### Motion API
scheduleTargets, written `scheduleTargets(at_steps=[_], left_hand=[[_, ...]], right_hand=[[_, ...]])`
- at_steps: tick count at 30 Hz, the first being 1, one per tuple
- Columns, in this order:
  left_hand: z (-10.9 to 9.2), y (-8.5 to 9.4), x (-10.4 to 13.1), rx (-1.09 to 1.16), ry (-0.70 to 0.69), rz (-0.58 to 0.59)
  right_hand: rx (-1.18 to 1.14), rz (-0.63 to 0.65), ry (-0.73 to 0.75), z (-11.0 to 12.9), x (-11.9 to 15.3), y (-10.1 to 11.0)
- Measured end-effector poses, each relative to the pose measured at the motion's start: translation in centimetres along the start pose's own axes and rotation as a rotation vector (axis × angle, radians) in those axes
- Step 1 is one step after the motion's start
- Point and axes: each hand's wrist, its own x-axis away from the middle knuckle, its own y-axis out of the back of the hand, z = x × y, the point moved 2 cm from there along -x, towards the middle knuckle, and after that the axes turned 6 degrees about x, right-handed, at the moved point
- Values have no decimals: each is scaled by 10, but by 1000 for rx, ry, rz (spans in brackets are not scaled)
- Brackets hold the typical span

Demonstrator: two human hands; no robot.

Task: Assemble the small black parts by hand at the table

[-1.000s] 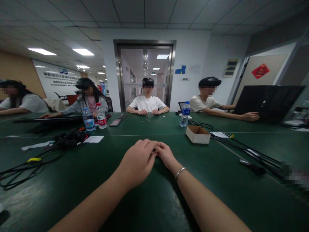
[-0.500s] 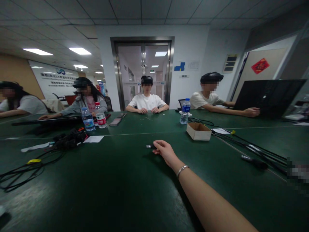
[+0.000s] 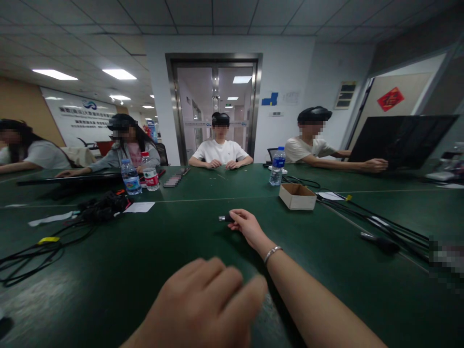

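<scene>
My right hand (image 3: 244,224) is closed in a pinch on a small black stick with a silver metal end (image 3: 224,218), perhaps a USB plug or drive. The metal end points left, just above the green table (image 3: 126,261). A bracelet is round that wrist. Close to the camera at the bottom, my left hand (image 3: 203,299) shows its back and bent knuckles, blurred, with the thumb side to the right. Its fingertips are hidden, so I cannot see whether anything is in it. The two hands are apart.
An open cardboard box (image 3: 297,197) stands beyond my right hand, by a water bottle (image 3: 277,166). Black cables (image 3: 391,229) and a silver-tipped black thing (image 3: 380,242) lie at right. More cables (image 3: 47,253) and two bottles are at left. Several people sit round the table.
My left hand has come into view from the bottom. My right hand keeps its pinch on the small black stick, nearly still.
</scene>
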Motion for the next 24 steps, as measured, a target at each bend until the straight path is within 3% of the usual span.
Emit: scheduleTargets(at_steps=[1, 3, 6, 9, 11, 13, 16, 20, 24], left_hand=[[4, -4, -23, -87, -6, 79], [24, -12, -69, -254, 37, 122], [77, -20, -116, -364, 237, -27], [135, -34, -127, -166, 607, -18], [158, -45, -121, -14, 764, -6], [164, -52, -114, -15, 758, -33], [158, -57, -107, -97, 677, 1], [153, -57, -106, -98, 642, 46], [161, -57, -106, -13, 579, 51]], right_hand=[[-15, 3, 12, 0, 0, 0], [-45, 15, 39, 0, 0, 0], [-50, 25, 46, 1, 0, 0], [-17, -7, 47, 1, -1, 1], [0, -38, 60, 1, -1, 1], [17, -70, 72, 0, -1, 1], [45, -90, 82, 0, -1, 2], [58, -85, 76, 2, 1, 2], [59, -82, 77, 1, 1, 2]])
